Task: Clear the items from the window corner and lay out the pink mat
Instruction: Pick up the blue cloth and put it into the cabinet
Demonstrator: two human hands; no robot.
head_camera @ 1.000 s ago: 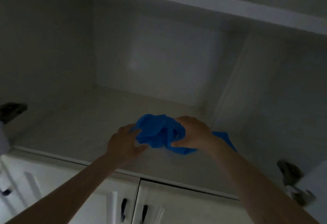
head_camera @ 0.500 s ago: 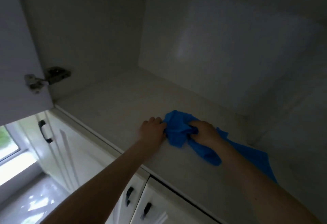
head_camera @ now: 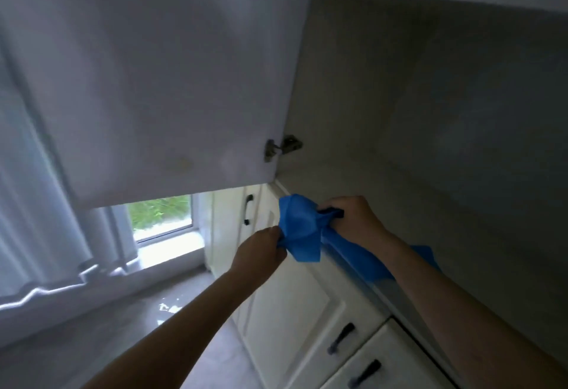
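A crumpled blue cloth (head_camera: 299, 230) hangs over the front edge of an open cupboard's shelf (head_camera: 430, 204). My left hand (head_camera: 261, 250) pinches its lower left part just in front of the shelf edge. My right hand (head_camera: 353, 219) grips a bunched part of it at the edge, and the rest of the cloth trails back along the shelf under my right forearm. No pink mat is in view.
The open cupboard door (head_camera: 159, 81) hangs at upper left, its hinge (head_camera: 281, 149) by the shelf. White lower cabinet doors with black handles (head_camera: 339, 338) stand below. A window (head_camera: 163, 213), pale curtain (head_camera: 40, 204) and grey floor (head_camera: 123, 327) lie to the left.
The view has swung left, bringing the cupboard door and window into sight. Both hands have drawn the blue cloth from the shelf's inside out to its front edge.
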